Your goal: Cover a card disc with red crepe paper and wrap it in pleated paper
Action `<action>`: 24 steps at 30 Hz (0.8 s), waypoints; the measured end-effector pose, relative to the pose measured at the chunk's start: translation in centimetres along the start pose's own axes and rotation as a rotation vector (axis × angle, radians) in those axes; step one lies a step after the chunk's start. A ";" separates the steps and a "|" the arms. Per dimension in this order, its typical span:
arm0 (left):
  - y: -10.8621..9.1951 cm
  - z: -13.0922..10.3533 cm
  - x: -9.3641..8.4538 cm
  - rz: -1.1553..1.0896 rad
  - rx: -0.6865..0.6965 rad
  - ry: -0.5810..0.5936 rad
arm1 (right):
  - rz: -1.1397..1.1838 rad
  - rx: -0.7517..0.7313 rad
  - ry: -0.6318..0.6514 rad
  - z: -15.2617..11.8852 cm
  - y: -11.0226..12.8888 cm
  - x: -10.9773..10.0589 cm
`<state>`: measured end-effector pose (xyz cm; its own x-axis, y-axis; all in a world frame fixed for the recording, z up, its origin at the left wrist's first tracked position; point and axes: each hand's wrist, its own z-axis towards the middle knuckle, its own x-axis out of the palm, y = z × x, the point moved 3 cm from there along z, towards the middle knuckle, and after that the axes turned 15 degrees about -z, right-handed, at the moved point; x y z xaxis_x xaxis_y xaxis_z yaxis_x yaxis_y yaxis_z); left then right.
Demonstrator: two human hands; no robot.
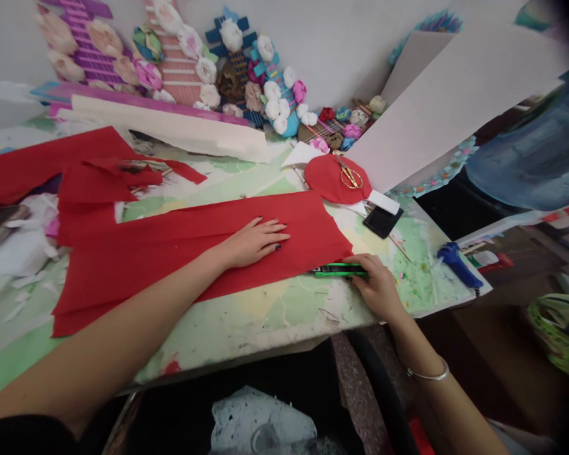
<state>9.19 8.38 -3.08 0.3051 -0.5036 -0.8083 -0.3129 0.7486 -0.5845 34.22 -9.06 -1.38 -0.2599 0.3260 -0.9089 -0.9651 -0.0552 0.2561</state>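
Note:
A long piece of red crepe-like paper or cloth (180,253) lies folded across the table; I cannot tell which material it is. My left hand (253,243) rests flat on it with the fingers spread. At its lower right corner, my right hand (372,281) grips a green and black utility knife (336,270), whose tip points left along the near edge of the red piece. Behind them lies a red round piece (320,177) with gold-handled scissors (349,175) on top.
A black flat square (383,221) and a white block (384,203) sit right of the round piece. A blue glue gun (459,264) lies at the table's right end. Red scraps (92,189) are at left. Large white boards (436,95) lean at back right; flower-decorated crafts (180,57) stand along the wall.

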 end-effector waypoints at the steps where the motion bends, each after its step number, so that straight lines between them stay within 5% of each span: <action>1: 0.0 0.0 0.0 -0.002 -0.003 -0.002 | 0.004 -0.011 -0.001 0.1 0.2 0.1; 24: -0.5 -0.1 -0.2 0.057 -0.007 -0.015 | -0.054 0.016 -0.120 -2.1 0.2 0.1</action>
<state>9.15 8.04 -2.68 0.2998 -0.4534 -0.8393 -0.3363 0.7731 -0.5378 33.93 -11.02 -2.10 -0.2011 0.4388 -0.8758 -0.9766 -0.0202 0.2141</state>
